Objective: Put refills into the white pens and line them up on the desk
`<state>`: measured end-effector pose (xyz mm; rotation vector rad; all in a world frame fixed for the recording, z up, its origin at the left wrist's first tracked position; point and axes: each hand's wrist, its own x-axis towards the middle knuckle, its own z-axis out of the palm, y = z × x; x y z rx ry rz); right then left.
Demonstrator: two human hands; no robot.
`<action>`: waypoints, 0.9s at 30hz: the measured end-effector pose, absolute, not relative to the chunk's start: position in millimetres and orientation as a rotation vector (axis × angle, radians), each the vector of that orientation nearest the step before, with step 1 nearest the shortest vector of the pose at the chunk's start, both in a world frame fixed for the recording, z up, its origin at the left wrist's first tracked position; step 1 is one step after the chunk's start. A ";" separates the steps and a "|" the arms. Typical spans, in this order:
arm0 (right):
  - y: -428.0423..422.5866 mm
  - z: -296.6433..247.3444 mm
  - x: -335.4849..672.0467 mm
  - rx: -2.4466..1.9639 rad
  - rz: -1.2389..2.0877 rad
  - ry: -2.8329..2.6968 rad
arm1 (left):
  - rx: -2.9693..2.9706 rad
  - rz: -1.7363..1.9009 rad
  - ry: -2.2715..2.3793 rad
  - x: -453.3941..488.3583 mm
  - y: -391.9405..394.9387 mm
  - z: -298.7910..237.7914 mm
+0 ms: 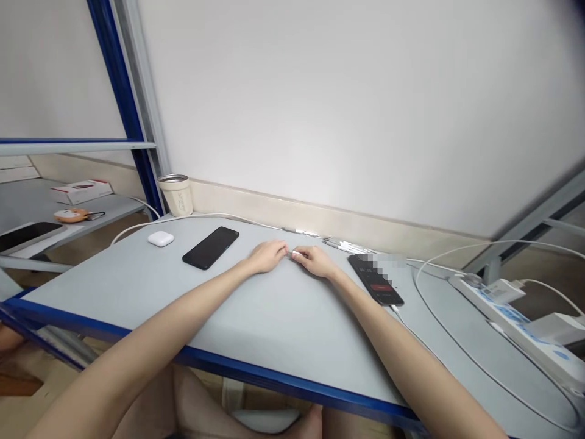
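Through the head camera, I see my left hand (pixel 269 256) and right hand (pixel 315 261) closed narrow, their fingertips meeting on a small white piece (pixel 295 252) just above the tabletop (pixel 278 323). Left of that piece lie a black phone (pixel 210 247) and a white earbud case (pixel 161 238). Right of it sits a lit phone (pixel 375 280), with a power strip (pixel 507 323) farther off. Behind it runs a row of white cables (pixel 343 245), which neither hand touches. Only this one piece is in my hands.

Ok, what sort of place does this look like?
Probably a workstation in a workshop or electronics lab: a grey-topped, blue-edged steel-framed bench, a white power strip with cables plugged in, and a black smartphone lying on the bench.
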<state>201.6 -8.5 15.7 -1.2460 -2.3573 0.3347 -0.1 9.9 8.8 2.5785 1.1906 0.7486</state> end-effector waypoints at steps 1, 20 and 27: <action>-6.4 15.7 202.9 -1.240 0.343 -2.331 | 2.581 0.725 1.167 2.6 16.9 11.4; -2.8 3.4 213.0 -1.395 -0.036 -2.277 | 2.509 0.779 1.226 16.8 20.9 2.3; -6.3 2.5 212.3 -1.406 -0.041 -2.314 | 2.543 0.821 1.357 18.1 14.5 1.1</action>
